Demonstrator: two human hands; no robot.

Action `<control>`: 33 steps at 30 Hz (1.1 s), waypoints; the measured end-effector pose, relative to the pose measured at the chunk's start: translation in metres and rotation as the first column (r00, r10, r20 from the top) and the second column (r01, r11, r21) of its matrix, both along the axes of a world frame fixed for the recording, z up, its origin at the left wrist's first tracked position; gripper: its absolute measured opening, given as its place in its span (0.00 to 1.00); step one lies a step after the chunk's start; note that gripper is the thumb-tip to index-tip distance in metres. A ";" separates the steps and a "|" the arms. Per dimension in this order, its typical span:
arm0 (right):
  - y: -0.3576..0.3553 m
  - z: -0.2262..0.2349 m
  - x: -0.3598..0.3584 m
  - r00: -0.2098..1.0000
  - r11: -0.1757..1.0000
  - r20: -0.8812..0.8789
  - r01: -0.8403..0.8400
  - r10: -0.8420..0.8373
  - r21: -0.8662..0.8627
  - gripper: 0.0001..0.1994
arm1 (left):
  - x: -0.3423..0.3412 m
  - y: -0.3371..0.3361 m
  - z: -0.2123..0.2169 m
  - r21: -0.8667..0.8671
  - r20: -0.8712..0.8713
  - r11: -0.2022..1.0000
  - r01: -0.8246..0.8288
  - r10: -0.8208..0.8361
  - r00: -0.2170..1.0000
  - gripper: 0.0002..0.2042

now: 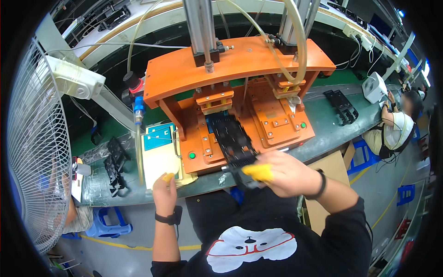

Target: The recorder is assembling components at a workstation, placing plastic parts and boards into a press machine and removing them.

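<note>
Black plastic frame (234,138), near end in right hand (281,173) grip

A rectangular card (159,157) lies flat on the green desk (323,138), just left of the orange press fixture (240,92). Its upper part is a teal label panel with white markings; its lower part is plain cream. A brown cardboard box (330,173) stands on the floor below the desk's near edge, partly hidden behind the right forearm.
</note>
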State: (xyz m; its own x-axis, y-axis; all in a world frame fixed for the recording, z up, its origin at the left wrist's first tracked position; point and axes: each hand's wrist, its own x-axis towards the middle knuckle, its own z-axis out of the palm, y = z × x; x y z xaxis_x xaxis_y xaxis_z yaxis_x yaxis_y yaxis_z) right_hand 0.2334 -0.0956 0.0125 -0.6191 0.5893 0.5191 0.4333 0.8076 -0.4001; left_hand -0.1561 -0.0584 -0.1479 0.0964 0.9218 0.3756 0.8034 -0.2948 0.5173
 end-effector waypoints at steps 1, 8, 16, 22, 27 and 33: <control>0.015 -0.011 -0.011 1.000 0.997 0.006 0.013 -0.014 0.076 0.14 | 0.000 0.002 0.002 -0.095 0.125 0.991 -0.095 0.106 0.986 0.09; 0.067 -0.032 -0.041 0.960 0.979 0.208 0.165 -0.188 0.122 0.13 | -0.016 -0.018 0.018 -0.115 0.506 0.979 -0.171 0.206 0.837 0.07; 0.072 -0.017 -0.057 0.897 0.955 0.331 0.285 -0.294 0.078 0.32 | -0.001 -0.074 0.026 -0.076 0.529 0.992 -0.096 0.122 0.840 0.08; 0.081 -0.013 -0.054 0.852 0.969 0.464 0.243 -0.240 0.056 0.38 | -0.003 -0.087 0.017 -0.120 0.599 0.985 -0.123 0.171 0.782 0.08; 0.049 0.004 -0.078 0.909 0.914 0.234 0.269 -0.345 0.302 0.30 | -0.007 -0.093 0.022 -0.214 0.678 0.968 -0.133 0.245 0.693 0.08; 0.022 -0.055 -0.141 0.966 0.959 0.040 0.259 -0.256 -0.119 0.28 | -0.008 -0.094 0.025 -0.155 0.654 0.974 -0.164 0.226 0.722 0.08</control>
State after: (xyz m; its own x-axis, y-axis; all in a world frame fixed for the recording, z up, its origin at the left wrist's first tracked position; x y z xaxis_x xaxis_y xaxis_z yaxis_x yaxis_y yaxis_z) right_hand 0.0928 -0.0733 -0.0430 -0.4496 0.7884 0.4198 0.6308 0.6130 -0.4757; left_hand -0.1640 -0.1521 -0.1227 -0.3344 0.9214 0.1982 0.2812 -0.1032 0.9541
